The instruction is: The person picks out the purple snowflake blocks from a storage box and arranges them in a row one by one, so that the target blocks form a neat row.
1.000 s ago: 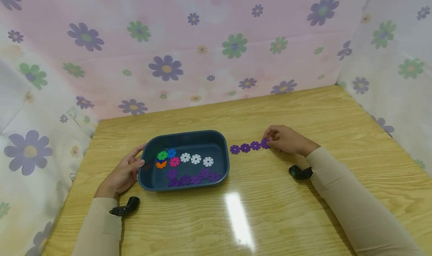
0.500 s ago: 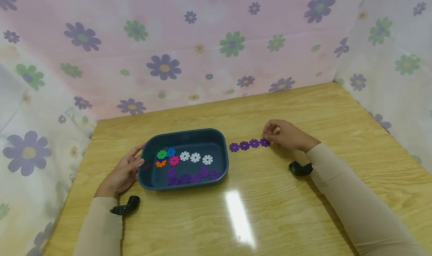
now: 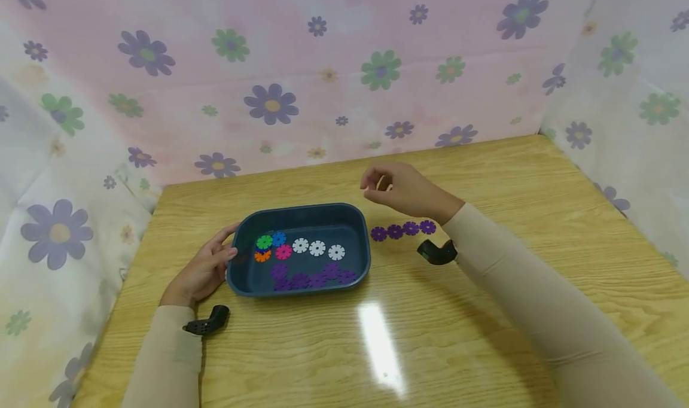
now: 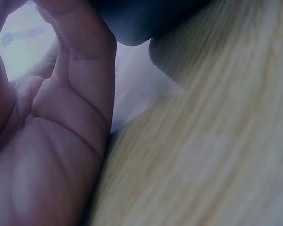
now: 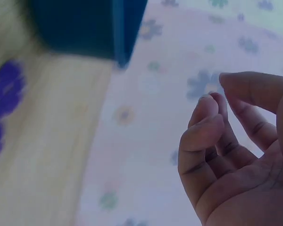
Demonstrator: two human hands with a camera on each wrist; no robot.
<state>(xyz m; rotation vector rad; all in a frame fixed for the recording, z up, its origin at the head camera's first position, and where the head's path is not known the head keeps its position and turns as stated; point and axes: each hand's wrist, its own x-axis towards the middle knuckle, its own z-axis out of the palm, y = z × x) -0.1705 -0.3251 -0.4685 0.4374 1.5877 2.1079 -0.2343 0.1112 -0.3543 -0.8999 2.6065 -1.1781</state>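
My left hand (image 3: 201, 271) holds the left end of a dark blue plastic tub (image 3: 301, 219), thumb at the rim and fingers along the outside. In the left wrist view its curled fingers (image 4: 87, 84) stand against the tub's dark underside. My right hand (image 3: 404, 188) hovers above the table, right of the tub's far corner. The right wrist view shows its bent fingers (image 5: 203, 136) and thumb apart, holding nothing. Below it a straight row of purple snowflake discs (image 3: 395, 231) lies on the table. Inside the tub are several purple snowflake discs (image 3: 316, 280) and white snowflake discs (image 3: 317, 248).
Also in the tub, a green disc (image 3: 264, 241), a blue disc (image 3: 279, 238), an orange disc (image 3: 262, 256) and a pink disc (image 3: 283, 252) sit at the left. A flowered cloth (image 3: 323, 121) borders the wood-grain table (image 3: 457, 336) behind and at both sides.
The right hand has let go of the rightmost purple disc in the row, risen and moved left towards the tub. The left hand stays on the tub.
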